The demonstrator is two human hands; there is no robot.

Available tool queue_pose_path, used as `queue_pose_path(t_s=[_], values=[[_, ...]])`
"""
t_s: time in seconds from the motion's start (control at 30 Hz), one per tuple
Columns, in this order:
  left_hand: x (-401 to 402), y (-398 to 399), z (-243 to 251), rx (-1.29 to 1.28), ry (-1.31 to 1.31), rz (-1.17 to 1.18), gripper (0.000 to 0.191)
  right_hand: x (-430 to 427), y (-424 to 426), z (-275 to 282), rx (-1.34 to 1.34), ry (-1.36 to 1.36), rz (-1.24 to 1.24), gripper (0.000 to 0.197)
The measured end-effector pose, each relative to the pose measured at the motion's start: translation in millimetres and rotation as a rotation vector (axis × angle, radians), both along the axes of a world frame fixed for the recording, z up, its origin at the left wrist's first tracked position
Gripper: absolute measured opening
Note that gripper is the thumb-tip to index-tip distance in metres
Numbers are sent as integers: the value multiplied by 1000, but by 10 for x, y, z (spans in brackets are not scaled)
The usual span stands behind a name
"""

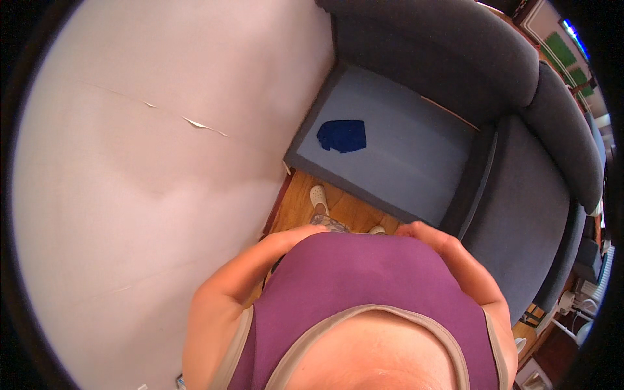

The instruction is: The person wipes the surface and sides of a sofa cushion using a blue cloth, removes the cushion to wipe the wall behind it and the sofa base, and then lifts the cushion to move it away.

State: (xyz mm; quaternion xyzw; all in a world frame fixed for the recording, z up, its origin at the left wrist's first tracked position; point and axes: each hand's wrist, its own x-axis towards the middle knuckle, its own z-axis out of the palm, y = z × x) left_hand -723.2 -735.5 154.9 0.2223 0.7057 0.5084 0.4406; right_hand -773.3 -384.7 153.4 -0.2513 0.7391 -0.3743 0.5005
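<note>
My left hand [317, 228] is low in front of my body, mostly hidden by the purple tank top [360, 263]. On the other side, my right hand [409, 229] is bent inward near the front edge of the sofa, its fingers partly out of sight. I cannot tell whether either hand holds anything. Before me is a low grey-blue fabric section [399, 151] of the sofa, framed in dark grey. A dark blue piece of cloth [342, 135] with an uneven edge lies flat on it, nearer the wall and beyond reach of both hands at this moment.
A pale wall [146, 161] with a split seam rises close on my left. The dark grey sofa [516, 204] curves along my right, with back cushions [463, 48] beyond. My light clog [318, 195] stands on the wooden floor [346, 200] between wall and sofa.
</note>
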Motion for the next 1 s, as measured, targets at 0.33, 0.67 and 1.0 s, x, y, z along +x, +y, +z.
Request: queue_pose_path(t_s=[0.33, 0.67, 1.0], values=[[1024, -782, 15, -53, -744, 731, 35, -476, -359, -39, 203, 544, -41, 29], [751, -728, -323, -182, -693, 352, 39, 34, 130, -280, 299, 553, -85, 21], [267, -551, -668, -175, -539, -65, 43, 1343, -255, 769, 22, -799, -791, 47]])
